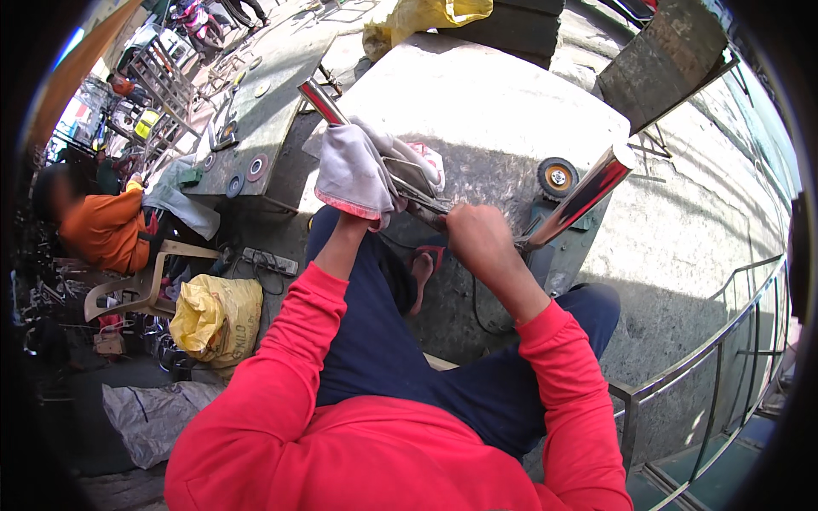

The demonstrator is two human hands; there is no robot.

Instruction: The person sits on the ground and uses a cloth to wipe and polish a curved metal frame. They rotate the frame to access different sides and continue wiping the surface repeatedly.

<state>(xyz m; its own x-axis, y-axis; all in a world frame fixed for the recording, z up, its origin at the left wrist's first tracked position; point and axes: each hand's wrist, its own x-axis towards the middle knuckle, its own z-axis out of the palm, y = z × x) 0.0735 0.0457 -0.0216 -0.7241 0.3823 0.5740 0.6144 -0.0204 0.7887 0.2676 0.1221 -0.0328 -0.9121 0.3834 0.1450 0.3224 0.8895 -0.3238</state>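
Note:
A shiny metal piece with one tubular end point(322, 100) at upper left and a thicker tubular end point(588, 194) at right lies across in front of me, above my knees. My left hand point(362, 175), covered in a whitish glove-like cloth with a red edge, is closed round its left part; the cloth hides the fingers. Bare, my right hand point(479, 240) is curled in a fist on the darker middle part, left of the thick end. Just beyond that end is a black wheel with an orange hub point(558, 179), on the worktable point(477, 102).
Several abrasive discs point(256, 167) lie on another table at left. A person in orange point(106, 226) sits there by a plastic chair point(141, 285). Near my left side are a yellow sack point(217, 319) and a power strip point(270, 261). A metal railing point(682, 366) curves along the right.

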